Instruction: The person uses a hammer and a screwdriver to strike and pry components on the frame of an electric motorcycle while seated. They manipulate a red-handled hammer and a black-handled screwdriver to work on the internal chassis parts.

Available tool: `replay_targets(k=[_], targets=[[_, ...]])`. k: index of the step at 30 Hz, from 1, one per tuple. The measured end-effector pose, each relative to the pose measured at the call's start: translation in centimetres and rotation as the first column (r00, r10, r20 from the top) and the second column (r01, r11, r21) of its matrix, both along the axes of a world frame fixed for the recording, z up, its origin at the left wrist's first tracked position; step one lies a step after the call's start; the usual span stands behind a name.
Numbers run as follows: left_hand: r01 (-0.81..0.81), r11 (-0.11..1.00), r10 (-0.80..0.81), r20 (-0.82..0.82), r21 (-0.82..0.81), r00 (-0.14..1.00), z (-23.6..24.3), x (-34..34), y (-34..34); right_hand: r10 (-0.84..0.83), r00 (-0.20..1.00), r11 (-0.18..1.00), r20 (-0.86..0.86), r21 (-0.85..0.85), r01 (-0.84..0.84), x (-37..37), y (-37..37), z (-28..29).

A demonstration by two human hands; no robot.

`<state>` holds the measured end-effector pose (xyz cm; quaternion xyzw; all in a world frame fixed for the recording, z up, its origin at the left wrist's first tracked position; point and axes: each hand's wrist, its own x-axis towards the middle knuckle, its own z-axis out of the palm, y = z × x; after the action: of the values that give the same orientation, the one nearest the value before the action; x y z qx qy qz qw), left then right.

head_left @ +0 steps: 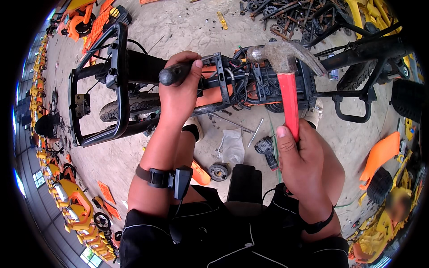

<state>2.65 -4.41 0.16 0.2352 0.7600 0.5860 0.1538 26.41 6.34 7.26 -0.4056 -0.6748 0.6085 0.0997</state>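
My right hand (301,163) is wrapped round the red handle of a claw hammer (289,96). Its worn grey head is raised over the black vehicle frame (301,91), in front of me. In my left hand (178,96) is a tool with a dark, round-ended handle (173,75); its far end lies over the frame's middle and its kind is hard to make out. Loose cables (243,85) and a metal bracket (221,76) sit in the frame beside my left hand. Orange panel parts show beneath.
Between my feet and the frame lie a cordless drill (266,152), a T-handle wrench (256,132), a clear plastic bag (232,146) and a round hub-like part (219,172). A heap of rusty metal parts (290,18) lies beyond. Yellow vehicles (73,205) line the left side.
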Motion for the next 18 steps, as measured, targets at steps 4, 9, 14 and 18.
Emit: replay_targets(k=[4, 9, 14, 18], targets=[[0.008, 1.0, -0.009, -0.018, -0.016, 1.0, 0.1, 0.0, 0.2, 0.004, 1.0, 1.0, 0.013, -0.001, -0.004, -0.1, 0.1, 0.3], [0.054, 0.997, -0.054, -0.004, -0.058, 0.999, 0.6, 0.5, 1.0, 0.007, 0.999, 1.0, 0.039, 0.021, -0.008, -0.2, 0.1, 0.2], [0.028, 0.999, -0.029, -0.013, -0.038, 0.999, 1.0, 0.0, 1.9, 0.022, 0.999, 0.999, 0.036, 0.024, -0.023, -0.6, 0.2, 0.0], [-0.006, 0.994, 0.004, 0.02, 0.108, 1.0, 1.5, -0.4, 1.9, 0.029, 0.999, 0.998, 0.036, 0.058, -0.031, -0.9, 0.2, -0.3]])
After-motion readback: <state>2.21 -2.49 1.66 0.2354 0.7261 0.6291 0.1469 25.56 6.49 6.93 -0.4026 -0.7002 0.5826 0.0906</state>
